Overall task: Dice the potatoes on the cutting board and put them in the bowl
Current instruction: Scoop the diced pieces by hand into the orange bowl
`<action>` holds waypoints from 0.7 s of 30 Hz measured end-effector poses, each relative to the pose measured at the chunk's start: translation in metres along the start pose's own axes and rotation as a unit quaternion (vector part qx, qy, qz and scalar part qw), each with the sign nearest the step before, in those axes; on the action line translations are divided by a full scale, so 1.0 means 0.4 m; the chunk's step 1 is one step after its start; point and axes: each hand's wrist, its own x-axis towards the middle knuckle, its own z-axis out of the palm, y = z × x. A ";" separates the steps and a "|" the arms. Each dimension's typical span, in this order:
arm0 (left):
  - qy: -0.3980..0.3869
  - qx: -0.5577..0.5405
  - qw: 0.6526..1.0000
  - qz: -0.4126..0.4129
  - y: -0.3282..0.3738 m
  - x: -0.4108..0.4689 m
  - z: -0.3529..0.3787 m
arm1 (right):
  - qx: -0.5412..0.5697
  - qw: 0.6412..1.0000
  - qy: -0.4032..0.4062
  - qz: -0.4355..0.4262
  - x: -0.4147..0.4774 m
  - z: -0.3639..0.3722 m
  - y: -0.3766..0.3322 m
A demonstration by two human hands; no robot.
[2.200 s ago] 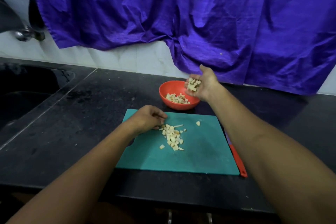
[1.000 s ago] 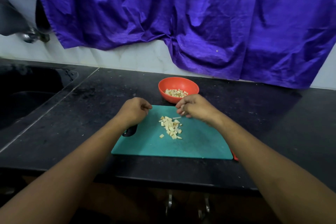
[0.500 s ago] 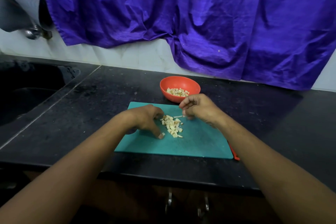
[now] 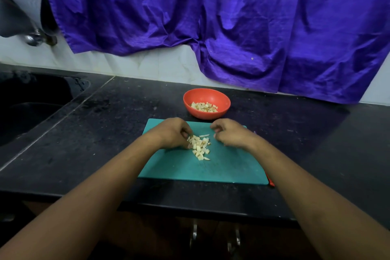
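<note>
A small pile of diced potato [image 4: 199, 146] lies in the middle of the teal cutting board [image 4: 228, 169]. My left hand [image 4: 171, 133] rests on the board at the pile's left edge, with curled fingers and thumb closing on the nearest pieces. My right hand [image 4: 230, 134] hovers low to the right of the pile, a short gap away. Its fingers are curled and I see nothing in them. Just behind the board stands the orange bowl [image 4: 223, 99], with several potato cubes [image 4: 203, 106] in its bottom.
A red knife handle tip [image 4: 271, 182] pokes out past the board's right front corner. The black counter [image 4: 105, 133] runs to a sink [image 4: 31, 110] on the left. A purple cloth [image 4: 232, 23] hangs over the wall behind the bowl.
My right hand dropped its handful into the bowl and came back down to the board. My left hand swept a stray piece into the pile, and both hands now flank the pile.
</note>
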 end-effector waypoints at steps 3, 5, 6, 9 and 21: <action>0.006 0.023 1.000 -0.017 0.009 0.002 -0.005 | -0.119 0.992 -0.009 -0.051 0.008 0.030 -0.029; -0.015 0.040 0.999 -0.013 0.001 0.007 0.001 | -0.092 0.993 -0.041 -0.066 0.001 0.044 -0.044; -0.026 0.031 0.999 -0.003 -0.005 0.008 0.001 | -0.057 0.994 -0.062 -0.064 -0.008 0.041 -0.049; -0.043 0.023 0.999 0.011 -0.016 -0.006 -0.021 | 0.025 0.995 -0.078 -0.049 -0.034 -0.002 -0.041; -0.095 -0.034 0.992 -0.071 0.063 0.021 -0.001 | -0.069 0.991 -0.115 0.027 -0.043 0.043 -0.107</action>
